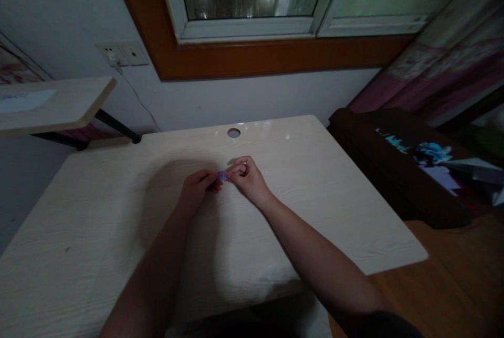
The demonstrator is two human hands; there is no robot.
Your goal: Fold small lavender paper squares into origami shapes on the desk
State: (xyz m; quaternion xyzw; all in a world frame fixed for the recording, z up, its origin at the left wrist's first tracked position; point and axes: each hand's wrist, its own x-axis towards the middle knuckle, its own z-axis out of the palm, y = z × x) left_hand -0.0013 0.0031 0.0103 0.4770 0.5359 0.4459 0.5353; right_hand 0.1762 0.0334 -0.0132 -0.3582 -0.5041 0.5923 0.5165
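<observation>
A small purple piece (222,176), too small for me to tell its kind, is held between my two hands above the middle of the desk. My left hand (198,187) pinches its left end between thumb and forefinger. At its right end, the thumb and forefinger of my right hand (248,178) are closed on it. The other fingers of both hands are curled. Beneath them lies the pale wood-grain desktop (315,180), with a soft shadow to the left of my hands.
A round cable hole (233,133) sits near the desk's back edge. At left a raised shelf (79,99) stands on black legs. Behind are a wall socket (123,54) with a plugged-in cord and a window. Dark furniture (394,170) with clutter stands at right.
</observation>
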